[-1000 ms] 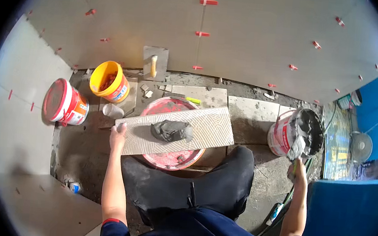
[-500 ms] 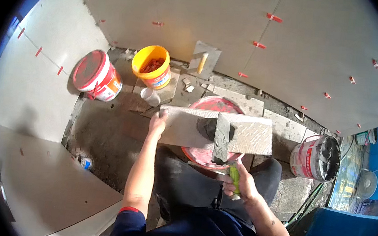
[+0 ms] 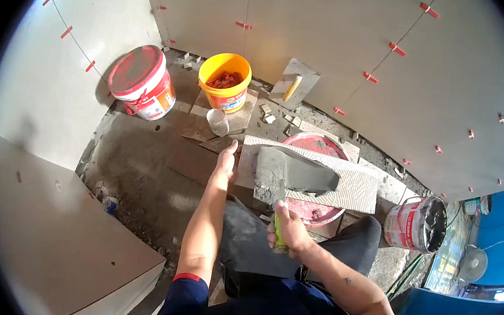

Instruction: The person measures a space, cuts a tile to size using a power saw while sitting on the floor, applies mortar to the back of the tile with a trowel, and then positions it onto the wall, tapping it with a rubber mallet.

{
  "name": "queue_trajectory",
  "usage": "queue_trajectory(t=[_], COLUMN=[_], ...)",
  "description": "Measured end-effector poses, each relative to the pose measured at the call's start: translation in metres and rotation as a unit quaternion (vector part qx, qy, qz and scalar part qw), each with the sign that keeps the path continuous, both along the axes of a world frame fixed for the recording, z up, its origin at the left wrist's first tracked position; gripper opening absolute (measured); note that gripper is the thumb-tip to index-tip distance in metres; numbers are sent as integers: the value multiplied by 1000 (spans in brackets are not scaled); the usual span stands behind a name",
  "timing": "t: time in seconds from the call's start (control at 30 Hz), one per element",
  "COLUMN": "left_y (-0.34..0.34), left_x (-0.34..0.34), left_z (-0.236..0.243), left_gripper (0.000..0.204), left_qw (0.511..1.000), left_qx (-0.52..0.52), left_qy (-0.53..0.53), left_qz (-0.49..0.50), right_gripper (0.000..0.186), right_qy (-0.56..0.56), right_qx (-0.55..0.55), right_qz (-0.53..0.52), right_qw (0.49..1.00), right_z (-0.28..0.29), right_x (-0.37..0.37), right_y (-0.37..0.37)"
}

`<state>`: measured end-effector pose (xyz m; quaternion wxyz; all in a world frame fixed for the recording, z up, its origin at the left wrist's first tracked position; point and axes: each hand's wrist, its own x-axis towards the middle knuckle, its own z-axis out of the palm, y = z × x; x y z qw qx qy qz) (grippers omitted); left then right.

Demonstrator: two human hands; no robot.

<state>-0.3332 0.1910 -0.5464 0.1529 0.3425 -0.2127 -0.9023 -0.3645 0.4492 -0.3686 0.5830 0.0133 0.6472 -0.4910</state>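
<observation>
The right hand (image 3: pixel 291 233) has its fingers clamped on the trowel (image 3: pixel 270 178), blade over mortar (image 3: pixel 313 175) on the tile (image 3: pixel 359 189). Left hand (image 3: pixel 226 162) at the tile's left end; finger grip unclear.

Right hand (image 3: pixel 291 232) holds trowel (image 3: pixel 270 180) against mortar (image 3: pixel 313 174) on tile (image 3: pixel 360 190); left hand (image 3: pixel 226 160) at tile's left edge; yellow bucket (image 3: pixel 228 102) beyond.

From the wearer's head, the one fisheye view (dark around its rim) faces steeply down, close over the lap (image 3: pixel 245 235), reaching the far wall (image 3: pixel 316 37).
</observation>
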Motion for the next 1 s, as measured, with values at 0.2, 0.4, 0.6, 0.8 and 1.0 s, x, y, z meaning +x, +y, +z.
queue_trajectory(t=[0.2, 0.4, 0.6, 0.8, 1.0], left_y=[-8, 7, 9, 8, 12], left_x=[-8, -1, -1, 1, 2], left_z=[-5, 30, 5, 10, 18], left_gripper=[38, 37, 48, 44, 47], left_qw=[978, 919, 811, 806, 820], left_qx=[-195, -347, -543, -553, -522], left_qy=[-67, -186, -217, -210, -235], left_qz=[2, 3, -14, -22, -9], right_gripper=[52, 61, 52, 52, 44], right_qy=[433, 483, 513, 474, 264], right_qx=[77, 234, 298, 305, 195], right_qz=[375, 335, 277, 190, 8], right_qw=[816, 774, 756, 804, 945], right_z=[-13, 32, 22, 25, 12], right_x=[-45, -59, -94, -125, -153], right_y=[25, 67, 132, 166, 198])
